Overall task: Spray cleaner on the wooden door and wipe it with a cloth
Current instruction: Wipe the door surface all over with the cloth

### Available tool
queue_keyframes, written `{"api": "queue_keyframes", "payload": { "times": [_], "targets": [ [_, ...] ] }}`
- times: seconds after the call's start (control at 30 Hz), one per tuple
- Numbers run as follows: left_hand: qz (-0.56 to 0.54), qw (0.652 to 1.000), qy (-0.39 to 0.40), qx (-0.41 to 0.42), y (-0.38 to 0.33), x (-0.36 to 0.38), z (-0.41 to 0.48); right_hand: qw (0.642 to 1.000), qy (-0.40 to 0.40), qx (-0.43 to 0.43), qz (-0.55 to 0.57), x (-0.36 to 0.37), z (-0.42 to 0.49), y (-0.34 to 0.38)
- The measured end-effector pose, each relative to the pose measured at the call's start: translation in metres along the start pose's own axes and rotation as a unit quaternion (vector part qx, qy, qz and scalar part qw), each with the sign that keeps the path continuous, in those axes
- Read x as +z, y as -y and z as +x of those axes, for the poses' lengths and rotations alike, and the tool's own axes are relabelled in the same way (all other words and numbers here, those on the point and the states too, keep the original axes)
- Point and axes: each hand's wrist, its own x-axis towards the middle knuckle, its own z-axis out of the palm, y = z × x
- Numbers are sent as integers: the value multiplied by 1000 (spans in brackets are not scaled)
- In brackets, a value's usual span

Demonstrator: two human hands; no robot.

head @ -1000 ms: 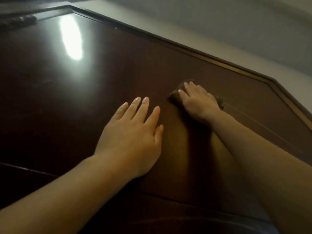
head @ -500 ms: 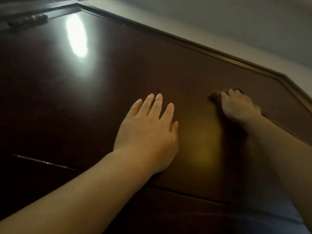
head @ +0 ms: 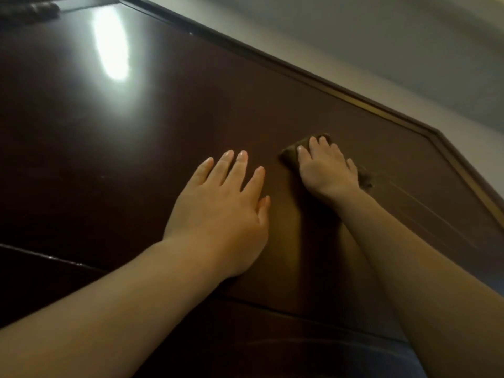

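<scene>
Cloth (head: 289,157) lies, apparently flat, beneath fingers (head: 314,145) of right hand (head: 327,174).

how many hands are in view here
2. The left hand lies flat on the dark wooden door, fingers straight. The right hand is higher and to its right, pressing a brown cloth against the door. No other hand shows.

Wooden door (head: 169,126): dark brown, smooth, glossy varnish that mirrors a bright patch of light up and left of the left hand (head: 223,214). Cloth (head: 289,156) under the right hand (head: 326,171): brown, soft, matt fabric. Wall (head: 354,36) beyond the right hand: pale, matt paint.
</scene>
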Motion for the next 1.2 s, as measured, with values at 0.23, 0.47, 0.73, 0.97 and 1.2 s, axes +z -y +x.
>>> {"api": "queue_keyframes", "payload": {
  "times": [0.23,0.47,0.73,0.97,1.2],
  "targets": [
    [1,1000,3,-8,1,0,3,995,2,-99,2,12,-28,35],
    [30,999,18,-19,-2,-2,0,999,36,16,-31,-16,-29,-63],
    [16,998,42,-48,-15,-7,2,999,28,46,-6,-11,-66,-64],
    [-74,994,63,-47,-30,-15,-2,997,44,55,-20,-21,-75,-108],
    [-33,997,-17,-69,-67,11,-16,998,52,26,-18,-11,-105,-72]
  ]
}}
